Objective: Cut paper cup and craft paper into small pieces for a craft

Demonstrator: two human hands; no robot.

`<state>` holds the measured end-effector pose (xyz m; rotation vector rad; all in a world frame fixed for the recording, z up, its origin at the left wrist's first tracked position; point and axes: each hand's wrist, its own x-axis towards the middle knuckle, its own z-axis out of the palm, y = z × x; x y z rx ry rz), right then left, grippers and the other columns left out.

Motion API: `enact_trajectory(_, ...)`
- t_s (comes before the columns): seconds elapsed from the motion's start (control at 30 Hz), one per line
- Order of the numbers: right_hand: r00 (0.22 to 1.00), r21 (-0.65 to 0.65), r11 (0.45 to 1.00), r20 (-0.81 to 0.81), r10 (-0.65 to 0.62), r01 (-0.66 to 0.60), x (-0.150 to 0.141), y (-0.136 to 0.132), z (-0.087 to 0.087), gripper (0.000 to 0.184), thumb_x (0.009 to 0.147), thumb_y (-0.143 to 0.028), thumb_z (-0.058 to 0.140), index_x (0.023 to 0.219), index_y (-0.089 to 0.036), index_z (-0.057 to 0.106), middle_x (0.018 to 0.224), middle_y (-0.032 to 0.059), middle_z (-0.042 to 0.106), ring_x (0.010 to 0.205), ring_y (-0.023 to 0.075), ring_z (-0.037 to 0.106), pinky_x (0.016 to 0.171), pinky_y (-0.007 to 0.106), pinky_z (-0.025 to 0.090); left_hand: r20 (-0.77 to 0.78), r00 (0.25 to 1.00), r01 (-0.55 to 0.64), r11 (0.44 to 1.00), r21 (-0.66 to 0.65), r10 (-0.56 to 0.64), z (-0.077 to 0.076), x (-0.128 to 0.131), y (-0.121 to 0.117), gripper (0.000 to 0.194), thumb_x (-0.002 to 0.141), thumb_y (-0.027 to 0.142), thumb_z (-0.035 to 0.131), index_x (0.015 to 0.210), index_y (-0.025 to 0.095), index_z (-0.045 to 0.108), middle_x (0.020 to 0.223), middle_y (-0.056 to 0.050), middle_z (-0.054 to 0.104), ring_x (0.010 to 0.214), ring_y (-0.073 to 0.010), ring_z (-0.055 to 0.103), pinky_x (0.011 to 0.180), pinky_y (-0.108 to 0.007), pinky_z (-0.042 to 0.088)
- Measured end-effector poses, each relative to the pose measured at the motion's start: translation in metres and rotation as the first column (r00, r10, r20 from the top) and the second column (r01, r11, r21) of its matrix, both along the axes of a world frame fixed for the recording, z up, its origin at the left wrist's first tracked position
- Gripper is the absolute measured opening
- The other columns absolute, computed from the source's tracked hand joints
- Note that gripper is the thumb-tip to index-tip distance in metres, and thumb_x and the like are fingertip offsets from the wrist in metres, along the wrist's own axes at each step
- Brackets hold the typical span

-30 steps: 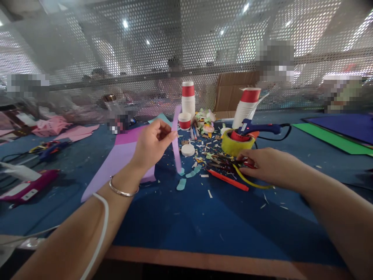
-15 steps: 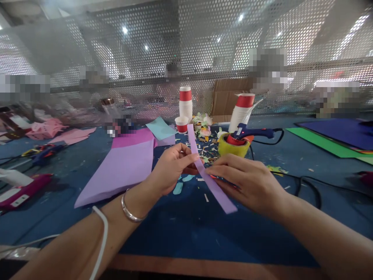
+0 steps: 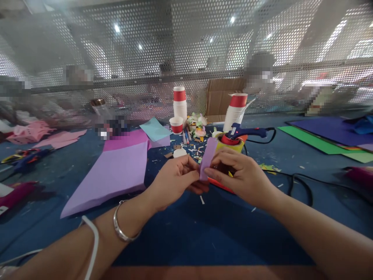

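A narrow purple paper strip (image 3: 208, 157) is held upright between my two hands, its lower end pinched by the fingers. My left hand (image 3: 177, 177) closes on its left edge. From the other side, my right hand (image 3: 237, 171) grips the strip with thumb and fingers. Just behind the right hand stands a yellow tape roll (image 3: 239, 146) with a blue glue gun (image 3: 247, 132) lying across its top. Something red shows under the right fingers, mostly hidden. Left of my hands lie large purple paper sheets (image 3: 116, 167).
Stacked red-and-white paper cups (image 3: 180, 105) and a second leaning stack (image 3: 235, 111) stand at the back. Paper scraps (image 3: 198, 124) and several markers (image 3: 186, 135) lie between them. Coloured sheets (image 3: 320, 136) and a black cable (image 3: 291, 177) are at right, pink paper (image 3: 62, 139) at left.
The strip, stretched out diagonally before, now stands upright and looks shorter, apparently folded or turned. My right hand has shifted its grip. The view has turned slightly to the right.
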<state>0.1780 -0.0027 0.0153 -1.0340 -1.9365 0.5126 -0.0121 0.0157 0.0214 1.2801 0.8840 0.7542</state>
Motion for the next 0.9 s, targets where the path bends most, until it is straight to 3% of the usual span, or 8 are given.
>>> enact_trajectory(0.17, 0.994, -0.154, 0.987, -0.103, 0.022, -0.038, -0.0007, 0.0, -0.0015, 0.014, 0.088, -0.033, 0.065, 0.081, -0.022, 0.062, 0.08, 0.0005, 0.062, 0.07, 0.0148, 0.058, 0.063, 0.027, 0.047, -0.031, 1.0, -0.001, 1.0, 0.007, 0.001, 0.0005, 0.0013, -0.0019, 0.013, 0.08, 0.015, 0.067, 0.079, 0.016, 0.054, 0.069, -0.005, 0.075, 0.062, -0.0173, 0.074, 0.058, -0.025, 0.057)
enact_trajectory(0.4, 0.926, -0.375, 0.909, -0.377, 0.029, -0.181, -0.0026, 0.0026, -0.0066, 0.025, 0.077, -0.037, 0.077, 0.083, -0.022, 0.058, 0.071, -0.004, 0.06, 0.054, 0.0105, 0.057, 0.053, 0.024, 0.05, -0.059, 0.998, 0.019, 0.999, 0.027, -0.018, 0.0025, 0.0019, -0.0034, 0.011, 0.079, 0.016, 0.067, 0.078, 0.016, 0.056, 0.07, -0.005, 0.075, 0.062, -0.0167, 0.074, 0.058, -0.025, 0.058)
enact_trajectory(0.53, 0.905, -0.424, 0.88, -0.425, 0.014, -0.212, -0.0034, 0.0034, -0.0061, 0.027, 0.076, -0.038, 0.078, 0.082, -0.02, 0.058, 0.071, -0.0032, 0.06, 0.056, 0.0105, 0.057, 0.051, 0.023, 0.05, -0.053, 0.998, 0.027, 0.999, 0.023, -0.026, 0.0036, 0.001, -0.0049, 0.009, 0.08, 0.017, 0.064, 0.076, 0.016, 0.056, 0.069, -0.005, 0.074, 0.063, -0.0173, 0.074, 0.058, -0.025, 0.058)
enact_trajectory(0.73, 0.889, -0.414, 0.882, -0.458, 0.01, -0.223, -0.0043, 0.0032, -0.0054, 0.032, 0.074, -0.038, 0.08, 0.085, -0.02, 0.055, 0.075, -0.0046, 0.058, 0.052, 0.0078, 0.055, 0.049, 0.022, 0.049, -0.121, 0.99, 0.088, 0.989, 0.117, -0.074, 0.0008, -0.0014, -0.0062, 0.029, 0.073, 0.03, 0.081, 0.081, 0.016, 0.057, 0.072, -0.005, 0.074, 0.068, -0.0172, 0.073, 0.063, -0.026, 0.059)
enact_trajectory(0.9, 0.875, -0.422, 0.877, -0.485, -0.005, -0.229, -0.0036, 0.0036, -0.0049, 0.04, 0.073, -0.037, 0.081, 0.096, -0.023, 0.052, 0.076, -0.0049, 0.06, 0.05, 0.0079, 0.054, 0.047, 0.022, 0.048, -0.171, 0.982, 0.105, 0.983, 0.149, -0.079, -0.0017, -0.0028, -0.0053, 0.025, 0.077, 0.031, 0.078, 0.082, 0.017, 0.058, 0.072, -0.004, 0.073, 0.067, -0.0154, 0.072, 0.062, -0.024, 0.058)
